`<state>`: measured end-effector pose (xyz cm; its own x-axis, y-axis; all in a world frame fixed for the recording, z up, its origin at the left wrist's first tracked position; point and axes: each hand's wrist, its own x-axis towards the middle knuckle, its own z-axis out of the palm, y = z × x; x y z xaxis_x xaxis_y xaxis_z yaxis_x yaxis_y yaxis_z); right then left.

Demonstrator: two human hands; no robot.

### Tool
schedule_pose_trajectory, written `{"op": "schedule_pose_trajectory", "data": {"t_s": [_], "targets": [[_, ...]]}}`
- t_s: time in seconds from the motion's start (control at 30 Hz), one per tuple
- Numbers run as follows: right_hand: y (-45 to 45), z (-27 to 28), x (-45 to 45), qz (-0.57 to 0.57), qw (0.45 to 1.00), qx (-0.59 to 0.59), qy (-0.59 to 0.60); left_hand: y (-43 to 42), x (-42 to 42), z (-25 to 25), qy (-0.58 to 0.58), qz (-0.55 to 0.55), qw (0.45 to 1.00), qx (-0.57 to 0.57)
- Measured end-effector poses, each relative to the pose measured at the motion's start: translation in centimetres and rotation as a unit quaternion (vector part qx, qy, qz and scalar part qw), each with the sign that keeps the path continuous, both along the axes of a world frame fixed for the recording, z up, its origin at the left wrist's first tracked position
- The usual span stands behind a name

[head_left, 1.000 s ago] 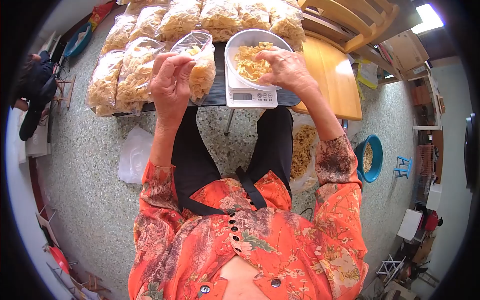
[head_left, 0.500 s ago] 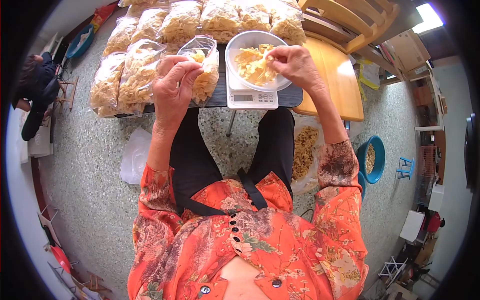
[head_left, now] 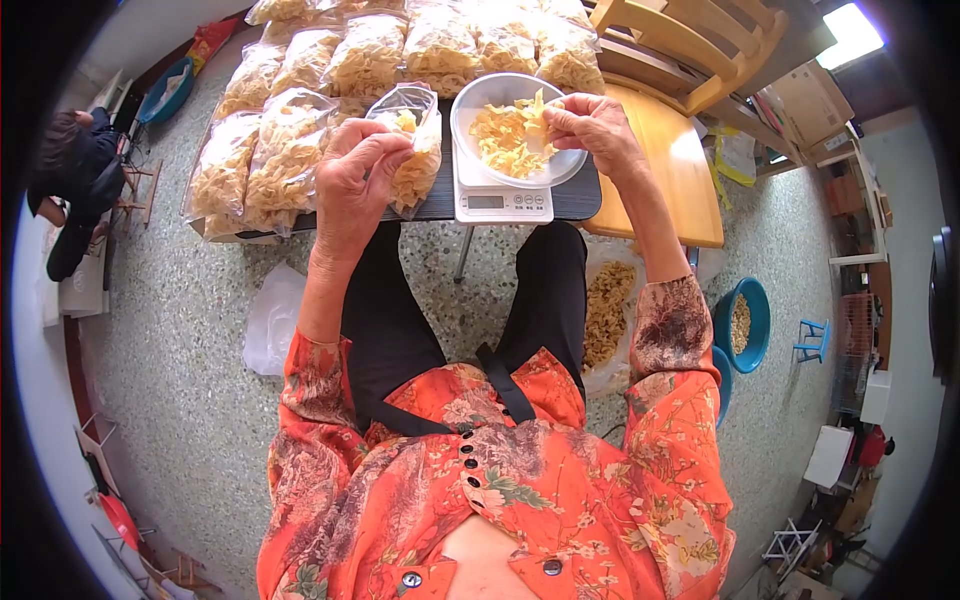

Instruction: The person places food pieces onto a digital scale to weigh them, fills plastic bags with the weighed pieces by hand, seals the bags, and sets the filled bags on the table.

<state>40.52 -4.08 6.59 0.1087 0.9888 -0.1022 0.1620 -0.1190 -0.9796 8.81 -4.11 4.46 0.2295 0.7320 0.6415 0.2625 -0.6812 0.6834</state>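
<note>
My right hand is over the right side of a white bowl, pinching a thin pale-yellow dried flake. More dried flakes lie heaped in the bowl, which sits on a white kitchen scale with a small display. My left hand is closed, thumb and forefinger pressed together, in front of an open clear plastic bag partly filled with flakes. Whatever that pinch holds, if anything, is too small to make out.
Several filled plastic bags crowd the dark table. A wooden chair adjoins its right side. On the floor stand a sack of brown pieces and a blue basin. Another person is at far left.
The view has shifted slightly, with the table lower in it. My right hand has moved slightly right over the bowl, still pinching. My left hand stays pinched beside the open bag.
</note>
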Motion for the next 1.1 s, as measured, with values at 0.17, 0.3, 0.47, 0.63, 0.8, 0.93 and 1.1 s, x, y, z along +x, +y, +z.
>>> {"op": "schedule_pose_trajectory", "data": {"t_s": [0.17, 0.3, 0.47, 0.63, 0.8, 0.93, 1.1], "targets": [[0.0, 0.5, 0.5, -0.043, 0.994, 0.017, 0.103, 0.4, -0.2, -0.3, -0.009, 0.008, 1.0, 0.01], [0.3, 0.2, 0.9, -0.07, 0.98, 0.027, 0.186, 0.9, -0.3, -0.7, 0.003, 0.019, 1.0, 0.021], [0.5, 1.7, -1.4, -0.003, 0.94, 0.052, 0.337, 1.0, 0.1, -0.6, 0.017, 0.011, 0.999, 0.048], [1.6, 2.7, -8.6, 0.059, 0.907, 0.081, 0.409, 0.6, 0.2, -0.1, 0.008, 0.004, 0.998, 0.059], [2.9, 0.9, -12.9, 0.097, 0.959, 0.087, 0.25, 0.2, -0.4, -0.3, 0.008, 0.011, 0.999, 0.042], [2.0, 1.2, -13.2, 0.133, 0.984, 0.1, 0.062, 0.2, -0.5, -0.6, -0.021, 0.005, 0.999, 0.027], [2.4, 2.4, -13.7, 0.137, 0.942, 0.179, -0.247, 0.1, -0.2, -1.2, -0.047, -0.012, 0.998, 0.029]]}}
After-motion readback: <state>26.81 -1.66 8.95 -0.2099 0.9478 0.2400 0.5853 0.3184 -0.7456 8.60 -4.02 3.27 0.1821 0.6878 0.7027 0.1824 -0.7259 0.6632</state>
